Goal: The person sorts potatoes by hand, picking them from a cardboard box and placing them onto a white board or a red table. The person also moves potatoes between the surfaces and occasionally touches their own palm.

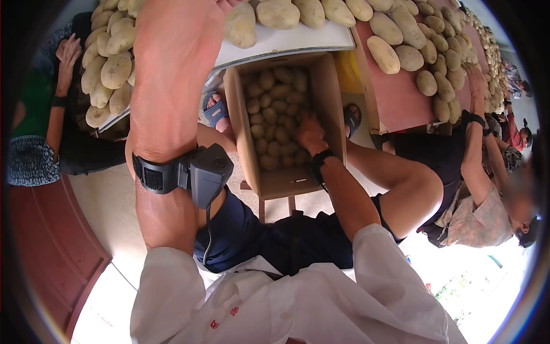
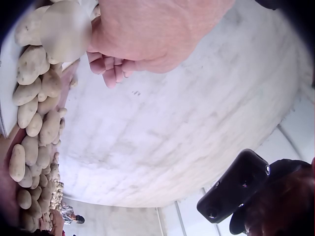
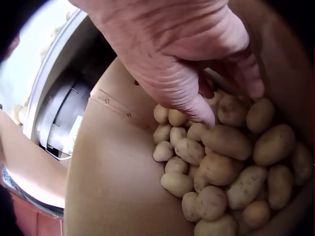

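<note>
My left hand (image 2: pixel 152 37) reaches over the white table (image 1: pixel 298 39), mostly cut off at the top of the head view. Its fingers (image 2: pixel 112 69) bend inward in the left wrist view, beside a blurred pale potato (image 2: pixel 66 32); I cannot tell if it grips that potato. Down inside a cardboard box (image 1: pixel 243 146), my right hand (image 3: pixel 177 54) is lowered over a layer of smaller potatoes (image 3: pixel 226 142). Its thumb and fingers are apart, the thumb tip right at one potato, and no potato shows lifted between them.
More large potatoes (image 1: pixel 441 51) lie on the red table (image 1: pixel 401 103) at the right. A potato pile (image 1: pixel 117 71) is at the left. The box stands between my knees on a wooden stool (image 1: pixel 262 209). Other people sit on both sides, one hand (image 1: pixel 476 80) by the right potatoes.
</note>
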`<action>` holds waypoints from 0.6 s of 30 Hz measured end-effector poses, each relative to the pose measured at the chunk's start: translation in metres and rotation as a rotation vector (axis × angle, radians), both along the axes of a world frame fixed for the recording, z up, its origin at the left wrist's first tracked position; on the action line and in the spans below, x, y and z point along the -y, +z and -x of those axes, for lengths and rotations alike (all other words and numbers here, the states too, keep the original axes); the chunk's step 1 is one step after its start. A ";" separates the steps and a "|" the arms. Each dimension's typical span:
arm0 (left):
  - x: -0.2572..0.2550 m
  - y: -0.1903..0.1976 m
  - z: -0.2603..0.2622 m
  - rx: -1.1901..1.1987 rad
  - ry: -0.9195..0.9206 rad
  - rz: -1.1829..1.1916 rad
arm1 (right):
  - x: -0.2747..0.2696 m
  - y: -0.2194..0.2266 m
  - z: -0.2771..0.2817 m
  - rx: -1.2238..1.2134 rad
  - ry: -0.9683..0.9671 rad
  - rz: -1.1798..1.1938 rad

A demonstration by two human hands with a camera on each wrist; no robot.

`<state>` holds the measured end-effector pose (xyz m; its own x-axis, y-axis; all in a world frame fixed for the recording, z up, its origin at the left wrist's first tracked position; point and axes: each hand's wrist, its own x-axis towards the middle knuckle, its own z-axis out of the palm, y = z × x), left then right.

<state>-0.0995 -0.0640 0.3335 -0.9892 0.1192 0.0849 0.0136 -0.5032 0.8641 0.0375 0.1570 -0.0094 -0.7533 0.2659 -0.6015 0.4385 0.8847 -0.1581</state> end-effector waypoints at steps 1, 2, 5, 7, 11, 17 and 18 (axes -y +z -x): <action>-0.003 0.001 -0.001 0.006 0.058 0.029 | -0.001 -0.014 -0.001 -0.023 -0.006 0.000; -0.008 0.002 -0.001 0.015 0.117 0.060 | -0.001 -0.019 0.001 -0.025 -0.008 0.002; -0.019 0.014 0.002 0.208 0.253 0.076 | 0.000 -0.025 0.002 -0.026 0.007 -0.046; -0.026 0.022 0.001 0.236 0.285 0.083 | 0.002 -0.020 0.007 0.033 0.054 -0.067; -0.007 0.003 -0.005 0.042 0.035 -0.089 | 0.006 -0.012 0.005 -0.021 0.182 -0.118; -0.012 -0.003 -0.005 -0.003 0.106 -0.066 | 0.012 -0.041 -0.005 -0.128 0.237 -0.224; -0.012 -0.003 -0.005 -0.009 0.100 -0.072 | 0.013 -0.037 -0.002 -0.086 0.239 -0.234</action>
